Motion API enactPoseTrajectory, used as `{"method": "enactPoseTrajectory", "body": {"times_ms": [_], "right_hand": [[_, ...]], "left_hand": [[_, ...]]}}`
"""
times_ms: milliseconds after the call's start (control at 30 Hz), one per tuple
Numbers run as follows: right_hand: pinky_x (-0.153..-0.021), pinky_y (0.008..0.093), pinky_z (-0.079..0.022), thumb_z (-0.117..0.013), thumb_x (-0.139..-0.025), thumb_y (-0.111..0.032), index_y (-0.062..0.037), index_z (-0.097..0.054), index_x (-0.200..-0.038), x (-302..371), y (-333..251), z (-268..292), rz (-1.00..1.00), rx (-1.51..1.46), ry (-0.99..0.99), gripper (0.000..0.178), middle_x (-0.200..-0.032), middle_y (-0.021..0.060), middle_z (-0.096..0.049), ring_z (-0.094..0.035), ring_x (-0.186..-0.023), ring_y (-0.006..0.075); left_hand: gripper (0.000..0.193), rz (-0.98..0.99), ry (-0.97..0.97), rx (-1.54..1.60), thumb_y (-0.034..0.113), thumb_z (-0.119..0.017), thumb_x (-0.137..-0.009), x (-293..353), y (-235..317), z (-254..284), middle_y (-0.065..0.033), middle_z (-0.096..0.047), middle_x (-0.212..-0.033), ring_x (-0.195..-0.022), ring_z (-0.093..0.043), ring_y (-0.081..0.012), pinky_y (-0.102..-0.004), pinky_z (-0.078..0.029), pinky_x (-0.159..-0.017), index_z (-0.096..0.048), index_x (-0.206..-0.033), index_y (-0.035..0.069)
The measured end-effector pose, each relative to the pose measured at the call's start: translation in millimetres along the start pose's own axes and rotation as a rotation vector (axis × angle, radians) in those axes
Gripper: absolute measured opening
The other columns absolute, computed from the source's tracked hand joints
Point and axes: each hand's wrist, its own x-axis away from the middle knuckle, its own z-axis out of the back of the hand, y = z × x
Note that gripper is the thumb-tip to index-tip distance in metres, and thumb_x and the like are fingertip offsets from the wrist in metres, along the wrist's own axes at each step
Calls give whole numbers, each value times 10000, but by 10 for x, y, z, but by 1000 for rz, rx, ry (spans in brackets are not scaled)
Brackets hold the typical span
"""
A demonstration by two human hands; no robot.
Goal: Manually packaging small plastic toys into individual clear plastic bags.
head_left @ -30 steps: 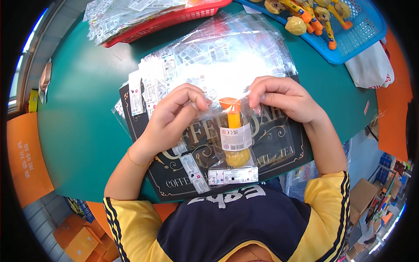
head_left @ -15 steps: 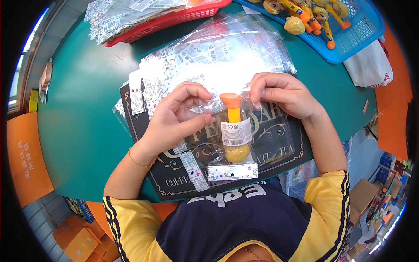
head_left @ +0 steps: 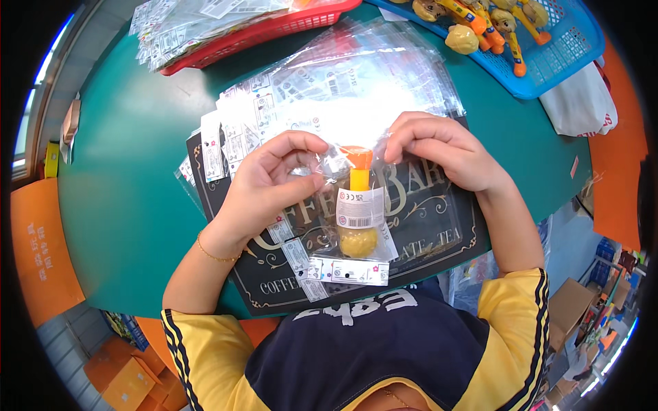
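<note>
A clear plastic bag (head_left: 332,163) hangs between my two hands above a dark printed mat (head_left: 425,233). Inside it lies a toy figure (head_left: 358,242) with an orange flared base at the far end, a yellow stem, a white label around the middle and a rounded yellow-blond head toward me. A white strip with small flower marks (head_left: 348,271) crosses the bag's near end. My left hand (head_left: 277,175) pinches the bag's far left edge between thumb and fingers. On the far right edge, my right hand (head_left: 439,151) pinches the film with its fingertips curled.
Flat clear bags (head_left: 343,75) lie fanned out beyond my hands. A red basket (head_left: 253,33) heaped with packaging stands at the far left. At the far right, a blue basket (head_left: 558,75) holds several similar toys. Everything rests on a green table (head_left: 130,226).
The bag's near end and the toy's head have swung a little to the left, and the orange base now sits under the film between my hands. Both hands keep their hold, hardly moved.
</note>
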Motion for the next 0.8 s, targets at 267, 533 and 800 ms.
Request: {"method": "enactPoseTrajectory", "body": {"times_ms": [267, 533, 800], "right_hand": [[-781, 238, -485, -678, -766, 40, 1, -628, -807, -18, 22, -173, -131, -183, 221, 76, -878, 58, -601, -605, -863, 121], [-710, 188, -489, -729, -720, 53, -38, -575, -732, -13, 1, -172, -268, -325, 319, 179, -825, 7, -587, -592, -759, 66], [-703, 176, -480, -723, -735, 46, -58, -550, -771, 6, 29, -148, -269, -360, 321, 205, -831, -3, -577, -577, -757, 49]], "left_hand": [[338, -11, -40, 22, -104, -569, -810, -24, -52, 22, -48, -507, -1073, -918, -530, -96, -289, -519, -862, -512, -1135, -29], [339, -60, -45, 23, -123, -569, -802, -18, -87, 7, -51, -499, -1105, -948, -523, -107, -293, -524, -861, -515, -1123, -31], [351, -53, -35, 10, -129, -572, -802, -22, -100, 21, -50, -496, -1135, -965, -512, -103, -286, -522, -865, -512, -1132, -28]]}}
